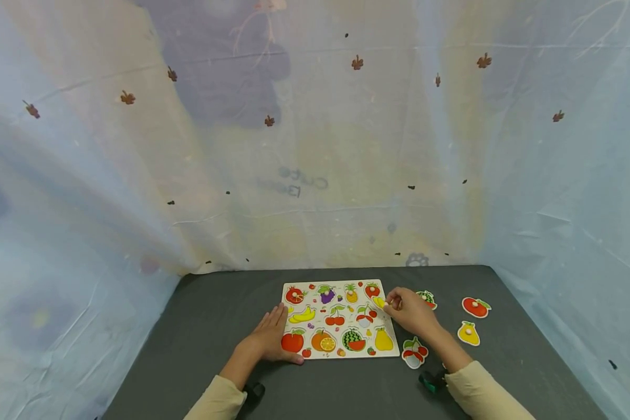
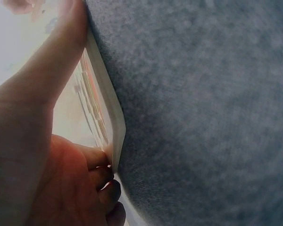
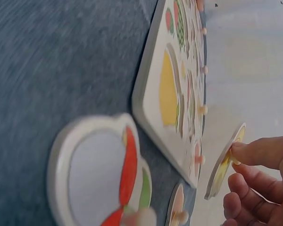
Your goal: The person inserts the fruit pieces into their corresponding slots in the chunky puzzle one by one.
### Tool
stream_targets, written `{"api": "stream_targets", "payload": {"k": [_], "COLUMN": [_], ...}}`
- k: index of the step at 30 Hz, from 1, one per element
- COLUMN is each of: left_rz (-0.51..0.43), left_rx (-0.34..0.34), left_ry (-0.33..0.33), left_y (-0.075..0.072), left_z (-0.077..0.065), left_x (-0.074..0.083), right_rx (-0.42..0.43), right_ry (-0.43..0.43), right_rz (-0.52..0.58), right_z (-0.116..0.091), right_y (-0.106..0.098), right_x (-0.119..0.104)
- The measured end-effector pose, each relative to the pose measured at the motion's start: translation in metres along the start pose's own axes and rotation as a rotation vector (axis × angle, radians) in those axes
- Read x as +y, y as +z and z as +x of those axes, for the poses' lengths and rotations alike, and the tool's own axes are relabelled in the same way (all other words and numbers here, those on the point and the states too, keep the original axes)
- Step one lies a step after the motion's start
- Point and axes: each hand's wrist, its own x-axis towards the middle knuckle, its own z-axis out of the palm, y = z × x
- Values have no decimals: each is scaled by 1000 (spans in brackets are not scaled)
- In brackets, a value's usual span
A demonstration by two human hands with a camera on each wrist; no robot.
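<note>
A white fruit puzzle board (image 1: 315, 298) lies on the dark table. My left hand (image 1: 270, 333) rests at its near left corner, fingers along the left edge and thumb (image 2: 61, 52) at the front edge. Above the board's right side, my right hand (image 1: 412, 311) pinches a yellow banana puzzle piece (image 3: 225, 162) between thumb and finger. The piece is tilted on its side in the right wrist view. Knobbed pieces, among them grapes (image 1: 326, 294) and a pineapple (image 1: 351, 293), fill the far row. Printed banana, cherry, orange and pear shapes show in the other rows.
Right of the board lie a cherry piece (image 1: 414, 353), a watermelon piece (image 1: 427, 299) partly behind my right hand, a red fruit piece (image 1: 475, 307) and a pear piece (image 1: 469, 333). A patterned curtain (image 1: 325, 175) hangs behind the table (image 1: 357, 385) and along both sides.
</note>
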Motion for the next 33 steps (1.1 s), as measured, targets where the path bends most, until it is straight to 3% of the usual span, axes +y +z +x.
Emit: {"api": "stream_targets", "payload": {"k": [7,20,33], "left_rz": [4,28,24], "left_rx": [-3,-23,-13], "left_ry": [-3,-24,-9], "left_y": [0,-11,-6], "left_z": [1,-11,-6], "left_x": [-1,16,9], "right_rx": [-8,-37,-75], "right_ry": [-45,-103,-197], "right_rz": [16,30,-16], "right_z": [3,13,18], "right_y": [9,30,51], "right_x": [-14,-39,-64]}}
